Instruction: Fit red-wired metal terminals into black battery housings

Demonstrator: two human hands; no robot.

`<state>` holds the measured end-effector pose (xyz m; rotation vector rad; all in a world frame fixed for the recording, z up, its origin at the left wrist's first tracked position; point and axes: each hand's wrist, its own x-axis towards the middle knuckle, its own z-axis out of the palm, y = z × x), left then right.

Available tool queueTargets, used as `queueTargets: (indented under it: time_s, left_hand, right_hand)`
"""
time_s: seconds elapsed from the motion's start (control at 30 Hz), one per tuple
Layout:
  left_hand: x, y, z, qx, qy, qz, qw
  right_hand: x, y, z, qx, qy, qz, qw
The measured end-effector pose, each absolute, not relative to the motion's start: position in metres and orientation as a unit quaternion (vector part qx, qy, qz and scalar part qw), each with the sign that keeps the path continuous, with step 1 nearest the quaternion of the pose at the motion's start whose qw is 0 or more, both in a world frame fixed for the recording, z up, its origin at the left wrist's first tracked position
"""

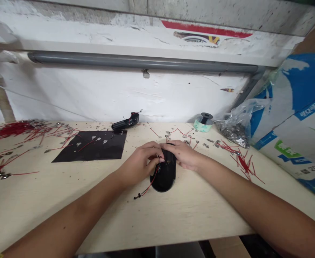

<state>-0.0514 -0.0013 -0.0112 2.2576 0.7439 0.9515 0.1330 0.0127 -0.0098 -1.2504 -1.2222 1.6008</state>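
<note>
A black plastic flashlight-like housing (163, 179) lies on the table in front of me, its rounded wide end toward me and its hollow side up. My left hand (148, 157) pinches at the inside of its left edge, thumb and forefinger together by a red wire. The exact bit between the fingertips is too small to make out. From there a red wire (150, 185) hangs over the rim and ends in a small black part (137, 196) on the table. My right hand (183, 154) is wrapped round the housing's far end and right side, holding it steady.
Another black housing (125, 122) with wires rests by the wall, behind a black mat (93, 147) bearing metal tabs. Red wires (14, 132) pile up at left, more (245, 165) at right. Tape roll (202, 124), black spool (207, 116), bag of metal parts (235, 130) and carton (294, 136) stand right.
</note>
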Motion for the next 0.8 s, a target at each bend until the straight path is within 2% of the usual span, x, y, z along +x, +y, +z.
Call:
queueTargets:
  time_s: [0.23,0.57,0.8]
  left_hand:
    - [-0.053,-0.001,-0.017,0.842,0.277,0.358,0.292]
    - [-0.058,-0.002,-0.006,0.884,0.248,0.319,0.235]
    - [-0.058,-0.004,0.002,0.927,0.239,0.251,0.141]
  right_hand:
    - [0.132,0.012,-0.010,-0.492,-0.484,0.618,0.377]
    - [0.130,0.011,-0.012,-0.482,-0.499,0.610,0.384]
    - [0.130,0.014,-0.015,-0.489,-0.498,0.597,0.397]
